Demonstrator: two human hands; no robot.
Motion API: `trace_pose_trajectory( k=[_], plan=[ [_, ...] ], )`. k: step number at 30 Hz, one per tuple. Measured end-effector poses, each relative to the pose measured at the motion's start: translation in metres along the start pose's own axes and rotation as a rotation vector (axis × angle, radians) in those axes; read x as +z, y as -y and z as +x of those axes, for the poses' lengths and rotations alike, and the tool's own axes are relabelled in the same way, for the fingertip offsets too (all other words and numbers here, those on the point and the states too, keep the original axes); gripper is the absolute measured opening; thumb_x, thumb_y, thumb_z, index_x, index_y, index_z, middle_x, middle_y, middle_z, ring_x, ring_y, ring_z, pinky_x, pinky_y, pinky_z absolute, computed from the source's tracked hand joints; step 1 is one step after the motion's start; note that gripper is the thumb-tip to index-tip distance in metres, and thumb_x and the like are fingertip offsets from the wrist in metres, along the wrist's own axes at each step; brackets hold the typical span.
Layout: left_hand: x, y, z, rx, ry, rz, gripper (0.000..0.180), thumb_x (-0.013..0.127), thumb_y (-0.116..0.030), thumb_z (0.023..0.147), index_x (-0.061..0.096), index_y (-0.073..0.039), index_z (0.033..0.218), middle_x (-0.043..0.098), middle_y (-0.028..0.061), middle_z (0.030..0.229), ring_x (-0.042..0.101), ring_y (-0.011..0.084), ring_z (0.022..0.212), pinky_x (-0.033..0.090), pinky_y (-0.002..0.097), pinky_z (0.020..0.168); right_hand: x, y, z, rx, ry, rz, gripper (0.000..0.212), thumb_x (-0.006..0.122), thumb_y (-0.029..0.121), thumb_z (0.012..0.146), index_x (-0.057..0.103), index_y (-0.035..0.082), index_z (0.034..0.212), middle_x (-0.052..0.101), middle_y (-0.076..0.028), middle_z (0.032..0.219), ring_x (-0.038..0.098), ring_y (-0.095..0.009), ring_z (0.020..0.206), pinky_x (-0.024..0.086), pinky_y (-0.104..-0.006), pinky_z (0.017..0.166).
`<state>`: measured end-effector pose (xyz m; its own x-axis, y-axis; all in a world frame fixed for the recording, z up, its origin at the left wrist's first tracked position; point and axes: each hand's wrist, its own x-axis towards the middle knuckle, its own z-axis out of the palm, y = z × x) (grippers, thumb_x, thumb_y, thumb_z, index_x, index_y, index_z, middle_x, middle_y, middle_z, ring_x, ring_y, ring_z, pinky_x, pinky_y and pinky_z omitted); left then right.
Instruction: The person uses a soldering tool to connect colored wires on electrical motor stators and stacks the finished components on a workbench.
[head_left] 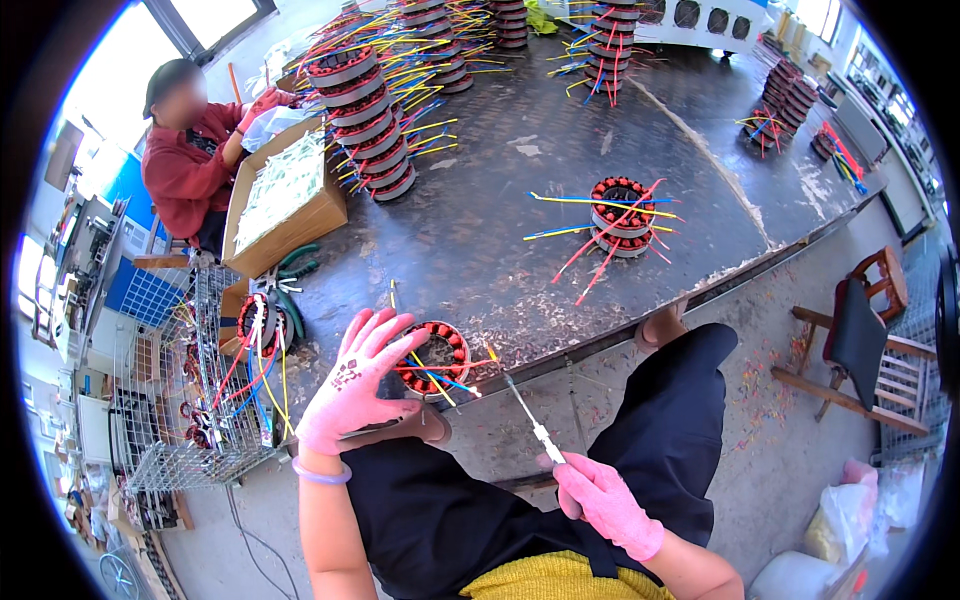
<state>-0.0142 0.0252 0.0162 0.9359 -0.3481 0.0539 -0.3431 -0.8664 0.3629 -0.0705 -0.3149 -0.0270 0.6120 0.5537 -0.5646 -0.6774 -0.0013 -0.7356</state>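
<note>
A: The wound stator (436, 358), a ring of red coils with yellow, blue and red leads, is seen at the near edge of the dark surface (520, 200), right by the person's knees. Where is it placed relative to the grip?

B: It is touched by the left hand (358, 382), which is gloved in pink. The fingers (385, 330) are spread over its left side and rim; the grip is open, laid against the ring rather than closed round it.

A: And the right hand (605, 500)?

B: It is held lower and to the right, above the lap, well off the surface. Its grip is closed on a thin tool (528, 412) with a pale handle, whose point is aimed up and left, just beside the stator's right side, near the leads. Whether the tip is touching a lead cannot be told.

A: What else is seen about?

B: A second stator (620, 215) with loose leads is set farther out on the surface, well apart. Stacks of stators (365, 120) are ranged at the far left, beside a cardboard box (282, 200). A wire basket (190, 400) with more stators is placed left of the person. Another person in a red top (185, 165) is seated by the box.
</note>
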Motion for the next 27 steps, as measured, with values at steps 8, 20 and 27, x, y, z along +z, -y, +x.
trace_pose_trajectory(
  k=[8, 20, 27],
  plan=[
    [0.009, -0.005, 0.013, 0.002, -0.037, 0.032, 0.089, 0.088, -0.021, 0.049, 0.058, -0.012, 0.133, 0.052, 0.0085, 0.141, 0.039, 0.0326, 0.140, 0.022, 0.0499, 0.121, -0.002, -0.003, 0.004, -0.048, 0.016, -0.046, 0.041, 0.047, 0.027, 0.104, 0.055, 0.000, 0.134, 0.049, 0.003, 0.067, 0.044, -0.005, 0.061, 0.035, -0.0216, 0.056],
    [0.010, -0.001, 0.013, -0.017, -0.062, -0.050, 0.089, 0.088, -0.018, 0.051, 0.057, -0.013, 0.134, 0.053, 0.0078, 0.142, 0.039, 0.0310, 0.141, 0.023, 0.0486, 0.121, 0.001, 0.004, 0.001, -0.020, 0.023, 0.015, 0.040, 0.048, 0.027, 0.105, 0.055, 0.000, 0.134, 0.049, 0.003, 0.068, 0.043, -0.004, 0.060, 0.032, -0.0203, 0.053],
    [0.008, 0.000, 0.015, -0.025, -0.022, -0.001, 0.090, 0.087, -0.018, 0.051, 0.057, -0.015, 0.135, 0.052, 0.0062, 0.143, 0.036, 0.0315, 0.142, 0.021, 0.0485, 0.122, -0.001, -0.003, 0.005, -0.039, 0.023, 0.068, 0.037, 0.048, 0.027, 0.105, 0.057, 0.000, 0.129, 0.050, 0.003, 0.067, 0.042, -0.004, 0.059, 0.032, -0.0207, 0.054]
  ],
)
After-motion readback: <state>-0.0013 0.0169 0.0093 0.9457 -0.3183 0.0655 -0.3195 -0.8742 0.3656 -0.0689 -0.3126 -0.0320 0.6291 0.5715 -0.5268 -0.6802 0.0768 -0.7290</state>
